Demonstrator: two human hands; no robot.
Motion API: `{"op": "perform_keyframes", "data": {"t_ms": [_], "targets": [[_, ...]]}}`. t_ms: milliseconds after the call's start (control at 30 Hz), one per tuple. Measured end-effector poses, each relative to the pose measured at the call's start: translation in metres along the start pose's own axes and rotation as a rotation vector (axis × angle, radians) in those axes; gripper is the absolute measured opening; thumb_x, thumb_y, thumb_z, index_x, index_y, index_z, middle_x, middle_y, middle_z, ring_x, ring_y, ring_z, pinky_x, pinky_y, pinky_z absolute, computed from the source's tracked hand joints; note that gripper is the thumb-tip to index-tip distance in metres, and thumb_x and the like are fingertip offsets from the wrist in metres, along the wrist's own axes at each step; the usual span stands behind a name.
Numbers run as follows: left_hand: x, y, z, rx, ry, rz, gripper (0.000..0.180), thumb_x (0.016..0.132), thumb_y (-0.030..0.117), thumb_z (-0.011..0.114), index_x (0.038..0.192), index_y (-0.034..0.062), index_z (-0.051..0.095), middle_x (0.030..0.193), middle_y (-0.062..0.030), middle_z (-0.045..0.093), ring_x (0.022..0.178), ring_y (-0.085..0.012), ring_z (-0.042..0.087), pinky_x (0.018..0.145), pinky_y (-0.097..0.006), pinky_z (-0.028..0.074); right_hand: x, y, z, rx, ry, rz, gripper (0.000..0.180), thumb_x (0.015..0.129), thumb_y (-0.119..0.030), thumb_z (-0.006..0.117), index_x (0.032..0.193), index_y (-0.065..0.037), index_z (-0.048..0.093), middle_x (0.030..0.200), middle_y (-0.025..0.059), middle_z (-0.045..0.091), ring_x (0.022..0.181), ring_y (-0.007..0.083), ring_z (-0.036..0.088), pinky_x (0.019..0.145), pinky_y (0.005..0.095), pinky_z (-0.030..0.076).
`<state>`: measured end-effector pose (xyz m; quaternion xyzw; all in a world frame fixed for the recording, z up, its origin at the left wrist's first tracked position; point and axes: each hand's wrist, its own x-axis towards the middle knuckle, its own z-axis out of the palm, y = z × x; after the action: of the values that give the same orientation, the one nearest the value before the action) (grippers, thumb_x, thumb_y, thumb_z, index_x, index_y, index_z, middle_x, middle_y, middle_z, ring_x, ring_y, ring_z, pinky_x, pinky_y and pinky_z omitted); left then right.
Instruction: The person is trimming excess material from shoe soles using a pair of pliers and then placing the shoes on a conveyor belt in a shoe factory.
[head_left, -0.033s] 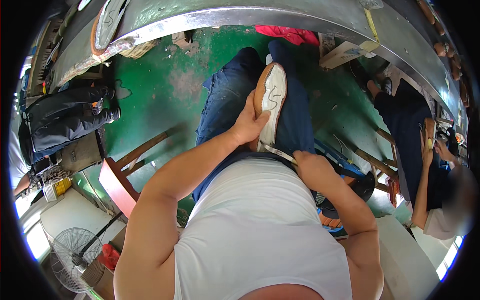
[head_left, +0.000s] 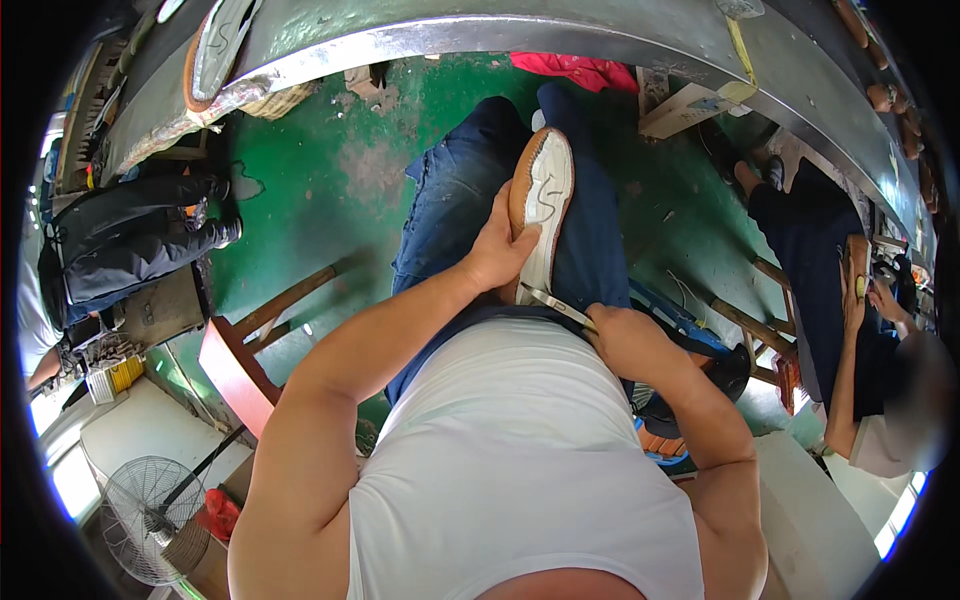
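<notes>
A shoe [head_left: 540, 205] lies upside down on the person's lap, on the blue trousers [head_left: 450, 200], with its white sole facing up and a tan edge running round it. The left hand [head_left: 495, 250] wraps round the left side of the shoe, near the heel end, fingers curled and pressed on it to keep it steady. The right hand [head_left: 625, 340] is closed round the handle of a thin metal tool [head_left: 553, 303], and the tool's tip sits right at the heel end of the sole. It looks like the edge of the sole is being worked on, and the work seems to be at the heel only. The rest of the rim up to the toe looks untouched, though the picture is too small to be sure. So I think most of the way round is left to do. Above the knees curves a long grey metal bench [head_left: 420, 30], and another shoe sole [head_left: 215, 45] lies on it at the far left. The floor [head_left: 330, 170] is green. To the right sits another person [head_left: 850, 330] who holds a shoe too. A wooden stool [head_left: 250, 340] stands at the left, and a fan [head_left: 145, 515] is down in the corner.
</notes>
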<state>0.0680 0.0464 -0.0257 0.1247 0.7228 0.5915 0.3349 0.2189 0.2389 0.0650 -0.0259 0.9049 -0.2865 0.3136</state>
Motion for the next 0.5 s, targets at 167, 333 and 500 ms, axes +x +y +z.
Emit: {"op": "perform_keyframes", "data": {"t_ms": [167,333,500], "targets": [[-0.036,-0.016,0.0,0.126,-0.168,-0.014,0.092,0.096,0.015,0.057,0.155,-0.0006,-0.012,0.157,-0.0274,0.019,0.145,-0.0337,0.027,0.119,-0.036,0.023,0.022,0.033,-0.016,0.315,-0.311,0.047,0.026,0.093,-0.027,0.062,0.089,-0.001,0.065,0.079,0.0192,0.067,0.071,0.0297,0.068,0.065,0.0434,0.052],[-0.048,-0.025,-0.007,-0.007,-0.301,-0.17,0.101,0.096,0.022,0.057,0.151,0.0019,-0.025,0.161,-0.0279,0.007,0.149,-0.0337,0.021,0.119,-0.033,0.022,0.01,0.045,-0.028,0.733,-0.544,0.187,0.031,0.095,-0.031,0.06,0.088,-0.001,0.062,0.073,0.0056,0.065,0.059,0.0141,0.063,0.051,0.0298,0.05],[-0.04,-0.01,-0.01,0.112,-0.29,-0.17,0.111,0.092,0.024,0.063,0.149,0.0006,-0.029,0.161,-0.0296,0.005,0.149,-0.0339,0.019,0.119,-0.031,0.022,0.009,-0.008,-0.055,0.646,-0.16,0.197,0.032,0.099,-0.031,0.055,0.093,0.0,0.061,0.078,0.0125,0.068,0.067,0.0261,0.068,0.057,0.0389,0.054]]}}
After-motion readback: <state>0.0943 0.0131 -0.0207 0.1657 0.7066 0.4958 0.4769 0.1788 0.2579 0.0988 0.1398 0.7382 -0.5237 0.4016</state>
